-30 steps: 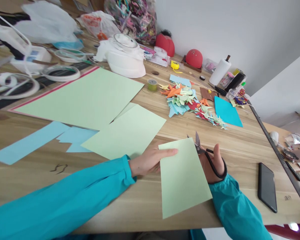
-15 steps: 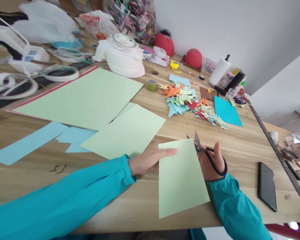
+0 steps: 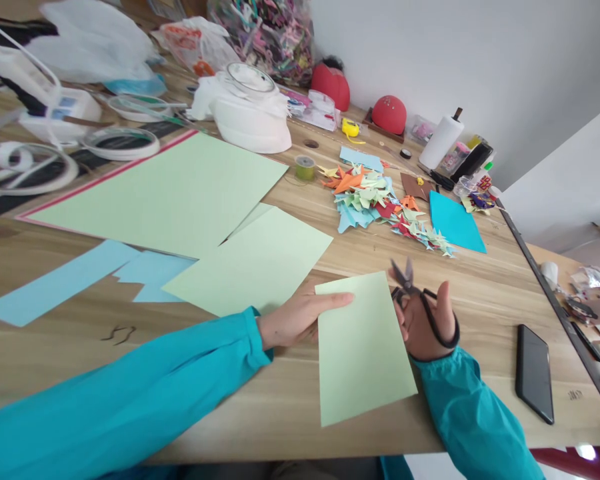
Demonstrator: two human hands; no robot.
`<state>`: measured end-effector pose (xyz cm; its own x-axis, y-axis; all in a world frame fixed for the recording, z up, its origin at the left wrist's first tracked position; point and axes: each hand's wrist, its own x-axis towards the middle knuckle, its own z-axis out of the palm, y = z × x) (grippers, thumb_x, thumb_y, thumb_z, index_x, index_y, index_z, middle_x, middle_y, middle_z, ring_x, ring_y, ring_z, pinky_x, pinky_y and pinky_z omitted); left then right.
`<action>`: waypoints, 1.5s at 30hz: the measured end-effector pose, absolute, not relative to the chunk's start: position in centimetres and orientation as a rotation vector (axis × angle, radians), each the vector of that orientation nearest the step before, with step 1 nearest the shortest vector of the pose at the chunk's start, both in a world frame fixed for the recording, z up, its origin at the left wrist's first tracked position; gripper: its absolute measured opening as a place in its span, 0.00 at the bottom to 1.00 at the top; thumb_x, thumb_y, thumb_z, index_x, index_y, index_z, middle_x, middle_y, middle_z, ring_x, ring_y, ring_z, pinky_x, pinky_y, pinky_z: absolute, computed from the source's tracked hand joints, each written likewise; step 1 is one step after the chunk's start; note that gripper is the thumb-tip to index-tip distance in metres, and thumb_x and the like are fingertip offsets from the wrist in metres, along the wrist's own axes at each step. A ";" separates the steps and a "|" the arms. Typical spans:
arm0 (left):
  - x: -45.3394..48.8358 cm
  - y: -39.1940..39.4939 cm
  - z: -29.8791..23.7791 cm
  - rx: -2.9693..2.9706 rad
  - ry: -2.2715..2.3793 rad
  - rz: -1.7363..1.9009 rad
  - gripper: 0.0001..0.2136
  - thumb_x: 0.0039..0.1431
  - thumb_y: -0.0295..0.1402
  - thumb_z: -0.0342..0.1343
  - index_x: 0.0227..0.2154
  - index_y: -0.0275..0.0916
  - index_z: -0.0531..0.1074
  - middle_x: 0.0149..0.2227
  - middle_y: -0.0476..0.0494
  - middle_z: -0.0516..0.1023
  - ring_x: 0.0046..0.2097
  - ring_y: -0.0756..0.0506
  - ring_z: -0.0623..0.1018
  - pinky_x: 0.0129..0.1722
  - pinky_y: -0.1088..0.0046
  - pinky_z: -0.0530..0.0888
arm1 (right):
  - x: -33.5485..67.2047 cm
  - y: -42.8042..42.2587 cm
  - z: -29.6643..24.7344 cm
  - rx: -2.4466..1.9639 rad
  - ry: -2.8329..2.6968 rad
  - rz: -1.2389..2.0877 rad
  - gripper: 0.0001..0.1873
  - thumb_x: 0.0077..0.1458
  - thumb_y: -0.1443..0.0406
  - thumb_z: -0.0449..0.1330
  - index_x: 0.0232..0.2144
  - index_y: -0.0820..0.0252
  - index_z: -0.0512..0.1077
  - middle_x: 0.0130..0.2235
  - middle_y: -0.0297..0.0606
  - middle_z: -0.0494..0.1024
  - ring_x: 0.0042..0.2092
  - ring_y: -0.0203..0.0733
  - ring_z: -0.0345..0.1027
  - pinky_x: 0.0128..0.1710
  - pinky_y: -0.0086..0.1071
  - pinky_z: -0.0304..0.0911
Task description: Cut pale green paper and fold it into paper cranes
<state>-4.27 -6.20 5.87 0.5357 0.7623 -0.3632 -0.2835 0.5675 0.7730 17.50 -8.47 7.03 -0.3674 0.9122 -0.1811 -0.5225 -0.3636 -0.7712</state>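
Note:
My left hand (image 3: 303,317) pinches a light green sheet of paper (image 3: 365,360) at its upper left edge, thumb on top and the other fingers partly behind it. Just past the sheet's right edge, my right hand (image 3: 430,327) has a pair of scissors (image 3: 407,280) with black handles, the thumb through one loop. The blades are parted and point up and left, apart from the paper. Farther left on the table lies another light green sheet (image 3: 260,267), partly over a larger green stack (image 3: 170,193) with a red edge.
Light blue paper pieces (image 3: 65,277) lie at the left. Folded paper cranes (image 3: 365,193) are heaped beyond my hands, beside a turquoise sheet (image 3: 457,223). A black phone (image 3: 535,373) rests at the right. Farther back are a thread spool (image 3: 305,168) and a white bag (image 3: 253,123).
The scissors have shifted right, away from the sheet's edge, and turned a little with my right hand. The held sheet has risen slightly at its lower edge; my left hand keeps its grip.

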 end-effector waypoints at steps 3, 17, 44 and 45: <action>-4.2 -6.1 6.0 0.718 0.770 0.729 0.21 0.43 0.39 0.68 0.39 0.33 0.77 0.30 0.39 0.81 0.32 0.40 0.79 0.32 0.67 0.75 | 18.0 -7.8 7.8 -0.821 -0.739 1.710 0.38 0.54 0.37 0.39 0.54 0.53 0.63 0.24 0.30 0.67 0.20 0.36 0.58 0.18 0.30 0.59; -4.6 -5.2 5.2 0.805 0.834 0.741 0.19 0.42 0.39 0.68 0.36 0.33 0.76 0.26 0.42 0.79 0.29 0.43 0.78 0.25 0.72 0.72 | 21.0 -5.2 4.3 -1.997 -1.517 0.125 0.21 0.49 0.59 0.60 0.47 0.56 0.69 0.33 0.35 0.72 0.31 0.39 0.64 0.32 0.33 0.58; -4.6 -3.8 5.0 1.066 0.914 0.859 0.22 0.35 0.33 0.71 0.37 0.33 0.77 0.38 0.41 0.82 0.43 0.38 0.79 0.45 0.62 0.74 | 18.1 -7.1 4.2 -1.280 -1.388 1.103 0.18 0.47 0.50 0.64 0.27 0.59 0.76 0.28 0.38 0.76 0.31 0.40 0.67 0.30 0.32 0.63; -4.7 -3.7 4.8 1.062 0.904 0.862 0.21 0.36 0.34 0.71 0.37 0.33 0.77 0.38 0.40 0.82 0.42 0.38 0.79 0.46 0.61 0.74 | 18.0 -7.0 4.0 -1.290 -1.357 1.112 0.18 0.43 0.50 0.66 0.25 0.59 0.76 0.28 0.38 0.76 0.30 0.39 0.66 0.29 0.32 0.62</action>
<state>-4.66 -3.67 4.81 0.3796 0.9061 -0.1866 -0.1425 0.2566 0.9560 18.01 -6.98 4.05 -0.0196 0.9991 0.0370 0.1603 0.0397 -0.9863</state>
